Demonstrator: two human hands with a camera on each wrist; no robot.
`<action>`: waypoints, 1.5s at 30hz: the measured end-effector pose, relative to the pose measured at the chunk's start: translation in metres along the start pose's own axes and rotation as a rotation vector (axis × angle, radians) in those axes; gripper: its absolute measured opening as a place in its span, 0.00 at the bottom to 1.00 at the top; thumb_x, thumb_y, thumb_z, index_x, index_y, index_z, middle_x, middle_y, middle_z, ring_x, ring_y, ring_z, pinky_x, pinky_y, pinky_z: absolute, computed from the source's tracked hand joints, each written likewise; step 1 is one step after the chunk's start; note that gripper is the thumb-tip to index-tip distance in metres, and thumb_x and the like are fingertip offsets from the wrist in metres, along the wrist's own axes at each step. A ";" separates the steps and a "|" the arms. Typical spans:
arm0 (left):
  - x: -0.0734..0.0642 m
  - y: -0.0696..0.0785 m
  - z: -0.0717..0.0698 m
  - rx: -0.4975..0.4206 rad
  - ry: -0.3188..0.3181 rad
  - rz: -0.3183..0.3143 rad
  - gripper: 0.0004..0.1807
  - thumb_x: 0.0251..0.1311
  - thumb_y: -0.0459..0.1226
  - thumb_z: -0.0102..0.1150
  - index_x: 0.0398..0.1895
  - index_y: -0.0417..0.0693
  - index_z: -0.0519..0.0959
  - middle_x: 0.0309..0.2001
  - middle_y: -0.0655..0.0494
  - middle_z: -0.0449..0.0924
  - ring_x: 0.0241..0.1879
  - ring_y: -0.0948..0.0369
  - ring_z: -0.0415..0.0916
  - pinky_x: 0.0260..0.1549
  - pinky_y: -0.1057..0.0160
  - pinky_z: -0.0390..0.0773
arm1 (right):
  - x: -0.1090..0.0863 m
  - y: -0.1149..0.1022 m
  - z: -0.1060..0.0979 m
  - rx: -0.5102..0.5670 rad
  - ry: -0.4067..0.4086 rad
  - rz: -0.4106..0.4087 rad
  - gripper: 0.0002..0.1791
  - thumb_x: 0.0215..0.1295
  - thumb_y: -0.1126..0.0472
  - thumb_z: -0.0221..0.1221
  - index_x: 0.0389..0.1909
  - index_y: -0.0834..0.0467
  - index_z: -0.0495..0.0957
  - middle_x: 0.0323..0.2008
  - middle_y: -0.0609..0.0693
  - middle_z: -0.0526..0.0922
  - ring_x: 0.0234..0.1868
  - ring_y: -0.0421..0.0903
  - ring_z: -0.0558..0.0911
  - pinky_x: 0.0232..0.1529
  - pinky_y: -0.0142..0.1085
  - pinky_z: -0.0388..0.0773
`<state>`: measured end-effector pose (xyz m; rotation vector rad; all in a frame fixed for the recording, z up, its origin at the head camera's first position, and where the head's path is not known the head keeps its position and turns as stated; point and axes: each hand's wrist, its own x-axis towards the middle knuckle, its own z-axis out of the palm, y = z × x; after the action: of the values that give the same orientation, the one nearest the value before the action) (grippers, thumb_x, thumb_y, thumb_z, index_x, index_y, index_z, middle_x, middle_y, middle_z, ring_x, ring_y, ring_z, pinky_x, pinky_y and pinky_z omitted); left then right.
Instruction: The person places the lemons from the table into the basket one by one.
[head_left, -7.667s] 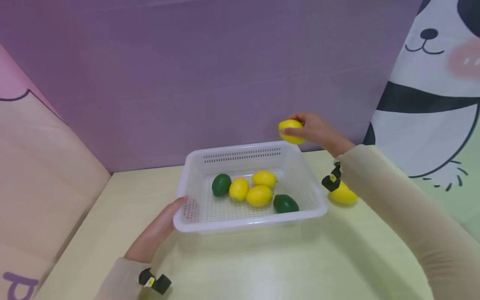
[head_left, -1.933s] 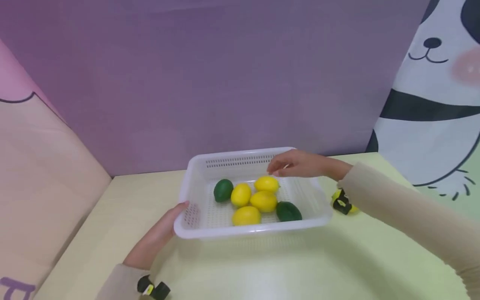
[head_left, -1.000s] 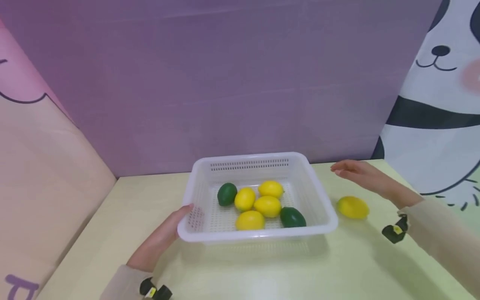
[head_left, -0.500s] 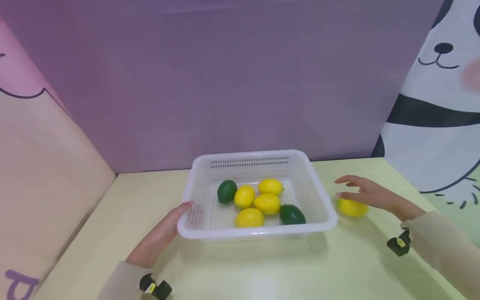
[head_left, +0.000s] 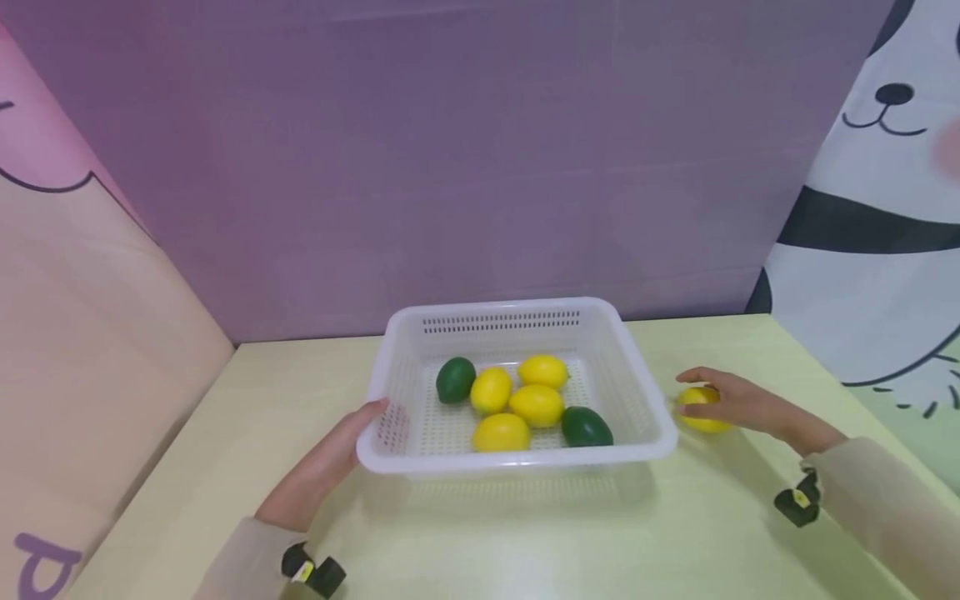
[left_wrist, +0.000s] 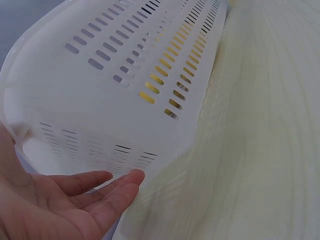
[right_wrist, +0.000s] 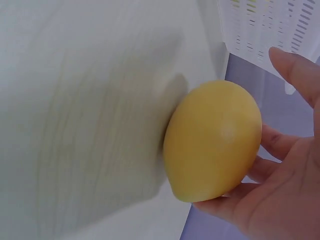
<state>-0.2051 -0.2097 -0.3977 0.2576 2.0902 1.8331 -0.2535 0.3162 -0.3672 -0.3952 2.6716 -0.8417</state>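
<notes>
A white plastic basket (head_left: 517, 459) with slotted walls stands mid-table, holding several yellow lemons (head_left: 537, 406) and two dark green fruits (head_left: 587, 427). My left hand (head_left: 330, 457) grips its left side, thumb over the rim; in the left wrist view the fingertips (left_wrist: 134, 176) are against the outer wall near the bottom. Right of the basket, one more lemon (head_left: 707, 426) lies on the table. My right hand (head_left: 750, 407) reaches round it. The right wrist view shows fingers behind this lemon (right_wrist: 215, 145), while the thumb (right_wrist: 295, 70) stands apart from it.
The pale wooden table (head_left: 510, 533) meets a purple backdrop (head_left: 480, 167) close behind the basket. A panda-printed cloth (head_left: 862, 292) hangs at the right and a pink and beige cloth (head_left: 97, 292) at the left. Each wrist wears a black camera strap (head_left: 799, 497).
My right hand put a lemon at the basket's front, then withdrew, moved right and lowered onto the lemon on the table. My left hand has stayed on the basket.
</notes>
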 end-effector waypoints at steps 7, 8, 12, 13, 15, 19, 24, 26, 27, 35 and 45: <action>0.000 0.001 0.002 -0.011 0.015 0.006 0.33 0.72 0.51 0.29 0.74 0.44 0.46 0.65 0.34 0.60 0.62 0.43 0.65 0.62 0.45 0.60 | 0.000 0.004 0.007 -0.050 0.054 -0.039 0.32 0.59 0.53 0.62 0.58 0.68 0.66 0.53 0.67 0.73 0.48 0.56 0.72 0.47 0.50 0.70; 0.000 0.001 0.002 -0.012 0.013 0.009 0.33 0.72 0.51 0.29 0.74 0.44 0.46 0.65 0.34 0.60 0.61 0.43 0.65 0.61 0.46 0.60 | 0.000 0.006 0.009 -0.059 0.057 -0.042 0.32 0.59 0.54 0.63 0.58 0.68 0.66 0.51 0.65 0.74 0.46 0.54 0.72 0.46 0.47 0.70; -0.001 0.001 0.001 -0.008 -0.008 0.024 0.33 0.73 0.50 0.27 0.73 0.38 0.45 0.63 0.29 0.61 0.59 0.41 0.67 0.58 0.48 0.65 | -0.001 0.009 0.013 -0.066 0.058 -0.066 0.31 0.58 0.56 0.64 0.57 0.67 0.66 0.49 0.64 0.75 0.44 0.50 0.72 0.43 0.45 0.70; -0.001 0.001 0.001 -0.008 -0.011 0.027 0.34 0.73 0.50 0.27 0.73 0.37 0.45 0.62 0.29 0.61 0.58 0.40 0.67 0.58 0.48 0.65 | -0.001 0.009 0.014 -0.065 0.059 -0.077 0.30 0.58 0.57 0.64 0.57 0.67 0.66 0.49 0.63 0.75 0.43 0.50 0.72 0.43 0.44 0.70; -0.001 0.001 0.001 -0.001 -0.001 0.023 0.34 0.72 0.51 0.27 0.73 0.40 0.46 0.63 0.31 0.62 0.59 0.42 0.67 0.60 0.47 0.63 | 0.000 0.009 0.014 -0.073 0.066 -0.099 0.29 0.58 0.58 0.64 0.56 0.67 0.67 0.47 0.63 0.76 0.42 0.49 0.72 0.42 0.44 0.70; 0.000 0.001 0.002 -0.004 0.018 0.015 0.33 0.72 0.52 0.29 0.74 0.44 0.47 0.65 0.34 0.62 0.61 0.42 0.65 0.62 0.44 0.59 | 0.001 0.008 0.014 -0.073 0.082 -0.115 0.28 0.58 0.59 0.64 0.55 0.67 0.67 0.47 0.62 0.76 0.42 0.50 0.72 0.42 0.44 0.70; 0.000 0.000 0.002 -0.013 0.010 0.023 0.33 0.72 0.51 0.28 0.74 0.43 0.46 0.65 0.33 0.61 0.61 0.41 0.65 0.61 0.44 0.60 | 0.001 0.009 0.016 -0.070 0.089 -0.095 0.28 0.58 0.57 0.64 0.55 0.66 0.68 0.47 0.62 0.76 0.42 0.51 0.72 0.42 0.45 0.69; 0.000 0.000 0.002 -0.014 0.008 0.022 0.33 0.72 0.51 0.28 0.74 0.43 0.46 0.64 0.32 0.61 0.60 0.41 0.66 0.60 0.44 0.61 | 0.001 0.009 0.016 -0.075 0.096 -0.092 0.27 0.58 0.57 0.64 0.55 0.65 0.69 0.47 0.61 0.76 0.41 0.50 0.72 0.41 0.44 0.69; 0.000 0.000 0.002 -0.014 0.009 0.018 0.33 0.72 0.51 0.28 0.74 0.42 0.46 0.64 0.32 0.61 0.60 0.41 0.66 0.60 0.45 0.62 | 0.001 0.009 0.016 -0.078 0.099 -0.093 0.27 0.58 0.57 0.64 0.55 0.65 0.69 0.46 0.61 0.76 0.41 0.50 0.72 0.41 0.43 0.69; 0.001 -0.002 0.001 0.003 -0.021 0.030 0.34 0.72 0.52 0.27 0.73 0.39 0.46 0.63 0.30 0.62 0.59 0.41 0.67 0.60 0.44 0.62 | 0.002 0.005 0.010 -0.104 0.161 -0.122 0.26 0.57 0.58 0.65 0.53 0.66 0.70 0.42 0.57 0.78 0.37 0.47 0.72 0.37 0.40 0.69; 0.001 0.000 0.000 0.021 0.003 -0.001 0.35 0.71 0.52 0.29 0.71 0.35 0.51 0.60 0.31 0.66 0.56 0.44 0.71 0.58 0.45 0.64 | 0.009 -0.020 -0.011 -0.147 0.218 -0.136 0.27 0.60 0.56 0.63 0.55 0.67 0.68 0.37 0.53 0.76 0.34 0.46 0.71 0.34 0.38 0.69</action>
<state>-0.2064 -0.2096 -0.3984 0.2596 2.1124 1.8129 -0.2627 0.3027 -0.3490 -0.5543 2.9473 -0.7682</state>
